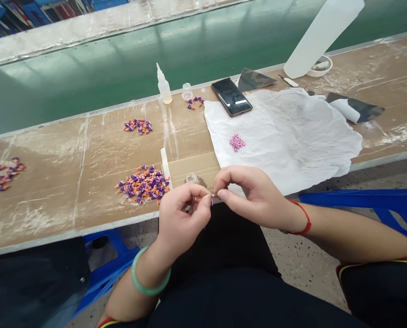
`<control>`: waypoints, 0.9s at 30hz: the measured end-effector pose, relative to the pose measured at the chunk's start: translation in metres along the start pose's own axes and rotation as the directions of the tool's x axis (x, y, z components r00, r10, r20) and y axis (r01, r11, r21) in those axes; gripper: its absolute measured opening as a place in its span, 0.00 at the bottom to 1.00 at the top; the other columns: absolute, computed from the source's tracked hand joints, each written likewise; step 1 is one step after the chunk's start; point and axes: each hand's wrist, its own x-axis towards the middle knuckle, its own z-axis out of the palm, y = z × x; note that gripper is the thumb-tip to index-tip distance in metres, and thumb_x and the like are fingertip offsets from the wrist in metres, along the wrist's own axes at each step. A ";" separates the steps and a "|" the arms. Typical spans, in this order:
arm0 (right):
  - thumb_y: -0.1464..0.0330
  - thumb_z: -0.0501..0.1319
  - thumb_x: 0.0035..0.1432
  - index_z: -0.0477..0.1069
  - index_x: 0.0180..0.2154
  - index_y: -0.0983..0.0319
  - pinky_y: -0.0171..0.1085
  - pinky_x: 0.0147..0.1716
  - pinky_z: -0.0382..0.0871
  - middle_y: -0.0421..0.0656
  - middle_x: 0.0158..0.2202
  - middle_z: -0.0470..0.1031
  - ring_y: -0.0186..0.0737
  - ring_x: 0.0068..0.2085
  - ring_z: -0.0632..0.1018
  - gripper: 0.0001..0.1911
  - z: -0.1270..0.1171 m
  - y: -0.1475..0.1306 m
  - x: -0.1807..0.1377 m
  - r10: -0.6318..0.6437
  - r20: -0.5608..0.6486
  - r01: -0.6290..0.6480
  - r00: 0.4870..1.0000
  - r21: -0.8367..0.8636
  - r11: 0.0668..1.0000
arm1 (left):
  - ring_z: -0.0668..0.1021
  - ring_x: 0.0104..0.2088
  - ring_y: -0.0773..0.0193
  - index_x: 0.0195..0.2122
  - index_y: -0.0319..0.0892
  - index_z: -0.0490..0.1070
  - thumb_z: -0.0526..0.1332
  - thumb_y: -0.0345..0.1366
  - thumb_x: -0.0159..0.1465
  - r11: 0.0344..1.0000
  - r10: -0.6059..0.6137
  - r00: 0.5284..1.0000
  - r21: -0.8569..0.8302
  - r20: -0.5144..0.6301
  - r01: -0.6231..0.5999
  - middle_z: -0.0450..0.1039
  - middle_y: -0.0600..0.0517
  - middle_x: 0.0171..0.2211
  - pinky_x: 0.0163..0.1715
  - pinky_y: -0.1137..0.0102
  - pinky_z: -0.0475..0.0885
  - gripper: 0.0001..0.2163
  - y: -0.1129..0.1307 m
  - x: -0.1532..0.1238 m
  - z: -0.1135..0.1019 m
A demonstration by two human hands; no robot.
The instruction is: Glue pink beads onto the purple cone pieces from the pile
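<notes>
My left hand (pixel 184 216) is closed in a pinch on a small purple-and-orange piece (pixel 198 199), mostly covered by the fingers. Right beside it, the thumb and forefinger of my right hand (pixel 254 196) come together at the same piece; whatever they pinch is too small to name. Just beyond the hands a small clear glass jar (pixel 191 178) stands on the cardboard (pixel 193 164). To the left lies a heap of similar purple-and-orange pieces (pixel 145 184), with a flat white stick (pixel 165 163) next to it. Tiny pink bits (pixel 237 143) sit on the white sheet (pixel 285 136).
Along the far edge stand a dropper bottle (pixel 164 86) and another small glass jar (pixel 187 92). A phone (pixel 232 96) rests on the sheet. Further right are a tape roll (pixel 321 66) and a white-handled knife (pixel 289 81). Smaller piles (pixel 138 126) lie left.
</notes>
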 end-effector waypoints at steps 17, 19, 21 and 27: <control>0.76 0.58 0.53 0.66 0.26 0.61 0.31 0.24 0.66 0.37 0.23 0.72 0.31 0.25 0.71 0.06 0.009 -0.005 0.002 0.113 0.035 -0.113 0.993 0.009 0.994 | 0.66 0.18 0.70 0.23 0.42 0.72 0.61 0.30 0.58 0.961 0.170 0.984 0.209 0.063 -0.179 0.67 0.56 0.17 0.21 0.74 0.61 0.07 -0.004 0.003 -0.009; 0.76 0.58 0.53 0.66 0.27 0.61 0.31 0.24 0.66 0.37 0.23 0.72 0.31 0.25 0.71 0.06 0.012 -0.004 0.002 0.109 0.031 -0.109 0.994 0.000 0.994 | 0.66 0.18 0.70 0.23 0.42 0.72 0.61 0.30 0.58 0.966 0.157 0.986 0.199 0.056 -0.165 0.67 0.56 0.17 0.21 0.74 0.62 0.07 -0.005 0.003 -0.009; 0.76 0.57 0.55 0.65 0.28 0.61 0.30 0.24 0.65 0.36 0.24 0.70 0.30 0.25 0.70 0.06 0.015 -0.004 0.003 0.085 0.014 -0.085 0.996 -0.009 0.996 | 0.66 0.18 0.70 0.23 0.41 0.72 0.61 0.30 0.59 0.968 0.160 0.986 0.192 0.040 -0.165 0.68 0.56 0.18 0.21 0.74 0.62 0.07 -0.007 0.004 -0.009; 0.76 0.55 0.58 0.61 0.29 0.60 0.29 0.23 0.61 0.35 0.24 0.65 0.29 0.24 0.66 0.07 0.020 -0.005 0.008 -0.010 0.022 0.012 1.000 -0.078 0.997 | 0.72 0.21 0.69 0.28 0.41 0.73 0.62 0.31 0.60 0.993 0.119 0.993 0.003 -0.003 -0.119 0.72 0.55 0.22 0.23 0.75 0.68 0.04 -0.013 0.002 -0.014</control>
